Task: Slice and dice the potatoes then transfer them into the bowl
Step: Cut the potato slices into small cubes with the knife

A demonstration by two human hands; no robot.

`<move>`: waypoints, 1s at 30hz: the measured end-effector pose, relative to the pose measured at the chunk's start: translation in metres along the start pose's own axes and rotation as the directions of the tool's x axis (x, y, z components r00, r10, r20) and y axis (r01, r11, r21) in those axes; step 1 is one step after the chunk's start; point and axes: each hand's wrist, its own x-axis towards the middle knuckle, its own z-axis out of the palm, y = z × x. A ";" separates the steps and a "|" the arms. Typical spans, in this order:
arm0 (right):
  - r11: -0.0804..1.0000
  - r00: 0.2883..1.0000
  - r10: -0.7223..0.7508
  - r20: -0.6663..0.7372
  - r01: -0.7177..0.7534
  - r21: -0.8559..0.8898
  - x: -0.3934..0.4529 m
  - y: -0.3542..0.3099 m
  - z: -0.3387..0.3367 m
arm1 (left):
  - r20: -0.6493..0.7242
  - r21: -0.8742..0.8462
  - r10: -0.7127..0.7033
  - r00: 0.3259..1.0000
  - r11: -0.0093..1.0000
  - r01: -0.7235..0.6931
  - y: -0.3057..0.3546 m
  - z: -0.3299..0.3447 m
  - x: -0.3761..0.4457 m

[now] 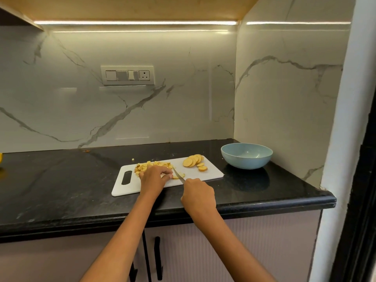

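While left hand (154, 176) fingers curl on potato | right hand (198, 195) grips knife (178, 174) | board (211, 169) near counter edge

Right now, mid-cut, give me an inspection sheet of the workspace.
Surface: black stone counter, white plastic cutting board on it.
Job's things: diced potato pile and round potato slices on board; light blue bowl right of board, looks empty.
Clutter: one potato bit off the board; yellow object at left edge.
Grippers: left hand fingers on potato; right hand grips knife.
Cables: nothing seen.
Surroundings: marble-look wall, switch panel, cabinet doors below.
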 end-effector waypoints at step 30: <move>0.997 0.999 -0.042 -0.010 0.041 -0.067 0.011 -0.005 0.001 | 0.061 0.088 -0.005 0.998 0.996 0.000 0.005 -0.006 -0.004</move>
